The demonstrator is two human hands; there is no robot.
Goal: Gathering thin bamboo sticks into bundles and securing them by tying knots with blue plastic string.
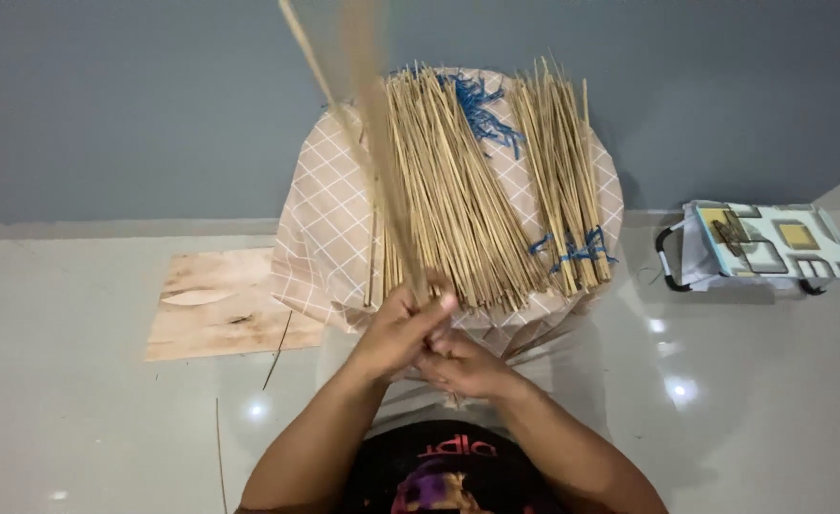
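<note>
My left hand [403, 328] is closed around the lower end of a thin bunch of tan sticks [377, 124] that rises, motion-blurred, past the top of the frame. My right hand [465, 365] sits just below and to the right of it, fingers curled against the same stick ends. Right behind both hands a large fan of tan sticks [448, 190] lies on a stool covered with a peach checked cloth [320, 228]. A second, smaller bundle [564, 181] lies to its right, tied with blue string [572, 249]. More frayed blue string [482, 107] shows between the bundles.
A plywood piece [220, 303] lies on the glossy tile floor to the left of the stool. A couple of loose sticks [277, 350] rest near it. A low patterned stool with black legs [767, 246] stands at the right, against the grey wall.
</note>
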